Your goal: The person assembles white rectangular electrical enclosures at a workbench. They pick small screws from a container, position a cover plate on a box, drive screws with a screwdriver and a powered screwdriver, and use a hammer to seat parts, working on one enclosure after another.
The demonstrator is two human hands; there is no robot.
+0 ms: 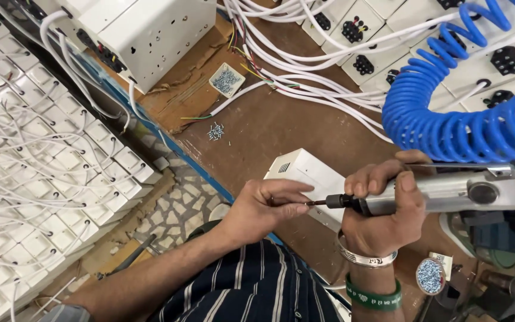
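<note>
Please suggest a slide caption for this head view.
Right hand grips a pneumatic screwdriver; left hand pinches at its tip beside a white box.

A single head-worn view looks steeply down from above the person's chest onto the brown surface [281, 131], close in. The left hand [263, 206] and right hand [382, 209] sit low at centre frame. The surface's edge runs diagonally, with floor showing at lower left.
</note>
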